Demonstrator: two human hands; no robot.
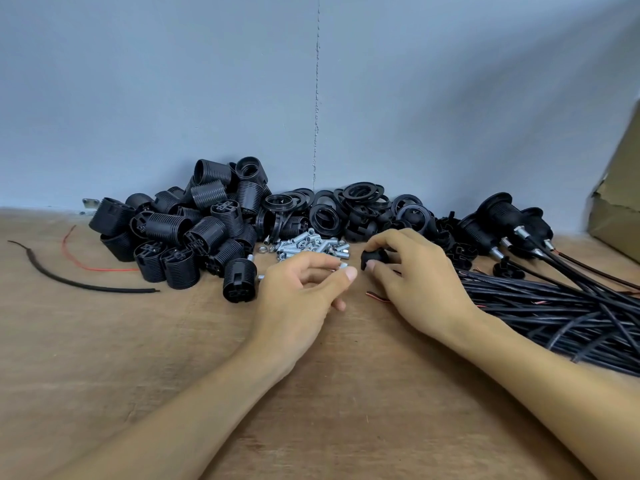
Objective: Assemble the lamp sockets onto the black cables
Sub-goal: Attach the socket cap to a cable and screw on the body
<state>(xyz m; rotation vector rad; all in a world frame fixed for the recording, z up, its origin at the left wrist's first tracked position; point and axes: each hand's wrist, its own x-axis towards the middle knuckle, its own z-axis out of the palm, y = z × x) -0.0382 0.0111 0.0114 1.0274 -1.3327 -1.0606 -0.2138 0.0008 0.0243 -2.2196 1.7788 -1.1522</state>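
My left hand (304, 289) pinches a small silver threaded tube (343, 266) between thumb and fingertips. My right hand (415, 275) grips a small black socket cap (375, 257) just to the right of it, a cable end with red wire (377, 296) lying under the palm. A heap of ribbed black socket bodies (194, 230) lies at the back left. Black rings (360, 199) are stacked behind a small pile of silver tubes (308, 245). A bundle of black cables (554, 306) runs off to the right.
Several assembled sockets on cables (502, 220) lie at the back right. A loose black cable piece (79, 282) and a red wire (83, 261) lie at the left on the wooden table (138, 358). A cardboard box (620, 202) stands at the right edge before the grey wall.
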